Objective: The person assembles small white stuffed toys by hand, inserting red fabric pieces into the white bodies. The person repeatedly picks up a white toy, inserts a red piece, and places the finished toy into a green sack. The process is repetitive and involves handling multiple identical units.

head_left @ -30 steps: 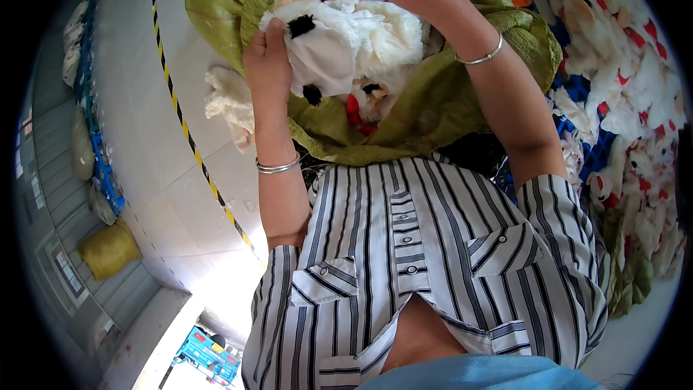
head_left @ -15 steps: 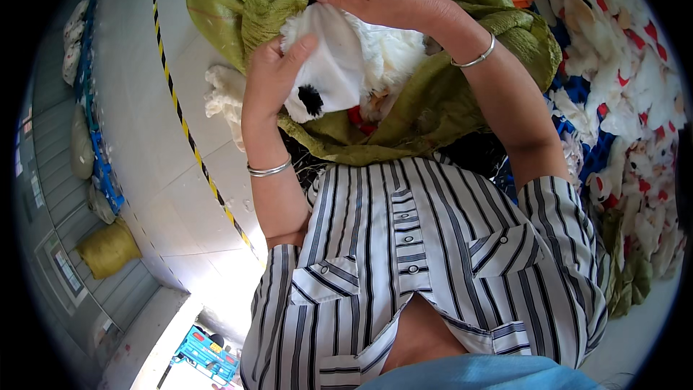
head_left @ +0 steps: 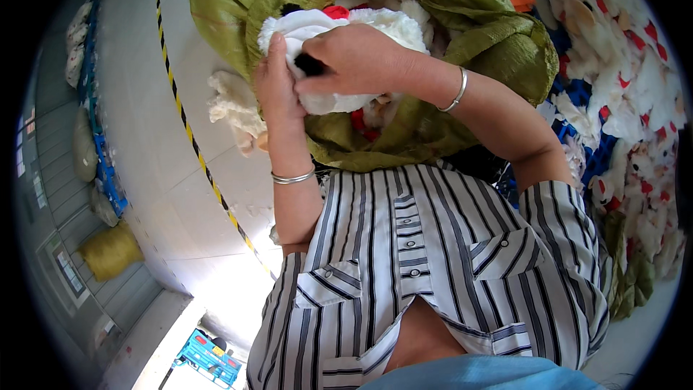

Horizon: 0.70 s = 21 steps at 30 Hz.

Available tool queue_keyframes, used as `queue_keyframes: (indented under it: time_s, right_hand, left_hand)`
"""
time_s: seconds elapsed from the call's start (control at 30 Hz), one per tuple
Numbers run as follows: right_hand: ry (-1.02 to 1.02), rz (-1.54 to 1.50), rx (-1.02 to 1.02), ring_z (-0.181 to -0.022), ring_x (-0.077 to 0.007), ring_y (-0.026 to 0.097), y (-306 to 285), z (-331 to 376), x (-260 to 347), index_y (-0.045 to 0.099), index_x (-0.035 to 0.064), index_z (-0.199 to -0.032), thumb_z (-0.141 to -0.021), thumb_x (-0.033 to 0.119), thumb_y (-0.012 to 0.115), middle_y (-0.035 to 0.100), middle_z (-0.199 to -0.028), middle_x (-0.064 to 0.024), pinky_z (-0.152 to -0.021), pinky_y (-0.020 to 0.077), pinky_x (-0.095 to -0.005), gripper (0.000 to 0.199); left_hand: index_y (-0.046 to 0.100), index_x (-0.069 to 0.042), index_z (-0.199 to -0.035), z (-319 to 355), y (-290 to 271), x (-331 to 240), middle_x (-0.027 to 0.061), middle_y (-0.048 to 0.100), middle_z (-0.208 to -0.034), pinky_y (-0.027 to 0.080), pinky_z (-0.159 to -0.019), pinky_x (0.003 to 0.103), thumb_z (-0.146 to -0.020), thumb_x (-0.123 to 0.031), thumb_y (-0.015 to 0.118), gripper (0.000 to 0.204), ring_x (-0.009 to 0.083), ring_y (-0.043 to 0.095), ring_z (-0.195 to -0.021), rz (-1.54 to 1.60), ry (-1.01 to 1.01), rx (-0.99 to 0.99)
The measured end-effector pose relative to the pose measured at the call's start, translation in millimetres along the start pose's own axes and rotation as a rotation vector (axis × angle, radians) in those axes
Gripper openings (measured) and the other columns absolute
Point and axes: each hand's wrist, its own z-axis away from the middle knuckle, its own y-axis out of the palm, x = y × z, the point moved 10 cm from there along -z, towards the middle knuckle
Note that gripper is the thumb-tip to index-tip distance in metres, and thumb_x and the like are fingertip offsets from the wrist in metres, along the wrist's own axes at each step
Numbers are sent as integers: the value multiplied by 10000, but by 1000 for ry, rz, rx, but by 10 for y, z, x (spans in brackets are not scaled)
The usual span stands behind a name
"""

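A white plush piece (head_left: 307,23) with fluffy edges, black fur patches and a bit of red lies over the mouth of a green woven sack (head_left: 253,0). My left hand (head_left: 280,85) grips its left edge, thumb upward along the fabric. Over the middle of the piece, my right hand (head_left: 357,60) has its fingers closed at a black fur patch (head_left: 309,65); the fingertips are partly hidden and slightly blurred. More cream and white plush (head_left: 415,25) with red parts shows inside the sack.
A cream plush piece (head_left: 234,105) lies on the pale floor left of the sack. Black-and-yellow tape (head_left: 180,108) runs along the floor. Many white and red plush pieces (head_left: 639,123) are heaped at the right by blue crates. A blue device (head_left: 209,357) sits lower left.
My right hand has come down from the top edge of the plush piece to its lower black patch. The piece has been turned, and a red part now shows at its top.
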Motion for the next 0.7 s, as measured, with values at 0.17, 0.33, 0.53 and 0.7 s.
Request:
queue_keyframes:
  time_s: [0.17, 0.33, 0.53, 0.7]
  right_hand:
    - [-86, -126, 9, -548, -308, 570, -111, 18, -29, 619, 15, -699, -901, 289, 528, 597, -628, -158, -548, 449, -437, 352]
    - [-22, -409, -100, -526, -202, 505, -303, 43, -170, 591, -23, -744, -938, 245, 541, 549, -579, -102, -543, 425, -356, 335]
    - [273, -419, -100, -637, -151, 516, -387, -21, -731, 629, -30, -890, -925, 219, 545, 599, -703, -117, -627, 452, -332, 265]
    - [142, -534, -56, -686, -133, 558, -96, -19, -349, 644, -8, -988, -905, 165, 584, 629, -767, -86, -652, 453, -309, 201]
  left_hand:
    - [590, 36, -1203, 22, 206, -33, 106, 642, -1169, 492, -889, 317, -976, -318, 551, 422, 187, 617, -1035, -38, 50, 15]
    - [601, 42, -1182, 80, 151, -232, 107, 640, -1156, 486, -899, 322, -965, -318, 551, 424, 194, 615, -1039, -140, 145, -8]
    - [537, 71, -1250, 129, -33, -380, 138, 634, -1171, 498, -928, 358, -977, -280, 504, 446, 236, 634, -1045, 145, 151, -32]
    - [555, 74, -1233, 222, -184, -436, 134, 639, -1175, 506, -916, 355, -984, -268, 501, 427, 222, 635, -1048, 100, 182, -107]
